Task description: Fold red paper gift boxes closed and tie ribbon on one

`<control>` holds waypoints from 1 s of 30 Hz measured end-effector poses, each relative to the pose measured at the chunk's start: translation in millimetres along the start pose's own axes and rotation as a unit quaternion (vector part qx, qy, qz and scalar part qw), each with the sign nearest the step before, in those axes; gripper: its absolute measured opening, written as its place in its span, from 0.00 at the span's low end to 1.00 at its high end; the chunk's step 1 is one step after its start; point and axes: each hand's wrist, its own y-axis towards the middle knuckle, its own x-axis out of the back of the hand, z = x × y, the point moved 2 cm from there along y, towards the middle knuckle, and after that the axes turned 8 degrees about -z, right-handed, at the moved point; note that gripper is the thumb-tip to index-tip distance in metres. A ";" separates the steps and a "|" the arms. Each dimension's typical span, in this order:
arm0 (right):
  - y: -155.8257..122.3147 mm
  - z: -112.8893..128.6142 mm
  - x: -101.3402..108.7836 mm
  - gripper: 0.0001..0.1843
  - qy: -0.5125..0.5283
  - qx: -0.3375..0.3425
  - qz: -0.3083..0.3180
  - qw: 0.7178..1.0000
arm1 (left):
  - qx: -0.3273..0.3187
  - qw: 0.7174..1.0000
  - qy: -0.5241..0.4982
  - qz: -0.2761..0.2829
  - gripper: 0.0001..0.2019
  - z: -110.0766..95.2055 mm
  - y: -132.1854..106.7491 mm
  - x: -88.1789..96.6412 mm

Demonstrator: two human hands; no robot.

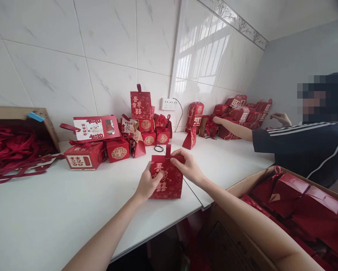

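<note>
A red gift box (173, 184) with pale printed characters stands upright near the table's front edge, a ribbon loop (168, 150) rising from its top. My left hand (149, 180) grips the box's left side, thumb across the front. At the top right, my right hand (187, 165) pinches the upper edge beside the loop; its fingertips partly cover that spot. A dark ring (159, 148) lies on the table just behind the box.
Several red boxes (118, 149) stand along the wall behind. On the left, a carton (49, 126) holds red ribbons (13, 150). At the right, a carton (256, 177) is filled with red boxes. A co-worker (306, 146) reaches toward piled boxes (239, 114). A power strip (169, 104) is on the wall.
</note>
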 end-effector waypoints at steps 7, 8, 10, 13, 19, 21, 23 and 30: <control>16.4 -38.2 25.1 0.04 0.220 -0.268 -0.162 0.924 | 0.034 0.993 -0.059 0.093 0.34 9.7 2.5 4.2; 17.7 -44.1 28.0 0.04 0.236 -0.306 -0.173 0.906 | 0.024 0.993 -0.070 0.088 0.36 5.7 1.2 1.8; 17.7 -52.5 29.7 0.04 0.241 -0.365 -0.161 0.885 | -0.001 0.994 -0.080 0.072 0.34 -5.0 -2.2 -4.5; 10.5 -56.0 23.5 0.07 0.256 -0.438 -0.125 0.853 | -0.027 0.997 -0.065 0.017 0.25 -19.8 -5.8 -10.4; -8.9 -35.8 14.6 0.21 0.341 -0.463 -0.118 0.810 | 0.011 0.996 -0.086 -0.032 0.22 -20.0 -6.7 -9.7; -16.6 -26.1 15.7 0.21 0.384 -0.466 -0.104 0.790 | 0.007 0.995 -0.087 -0.051 0.22 -18.5 -8.8 -12.5; -24.5 -17.1 17.7 0.20 0.416 -0.468 -0.080 0.776 | -0.009 0.995 -0.065 -0.072 0.21 -18.4 -12.8 -16.8; -54.0 2.1 28.2 0.15 0.446 -0.380 -0.093 0.805 | -0.166 0.982 0.062 -0.070 0.16 -6.4 -27.0 -20.7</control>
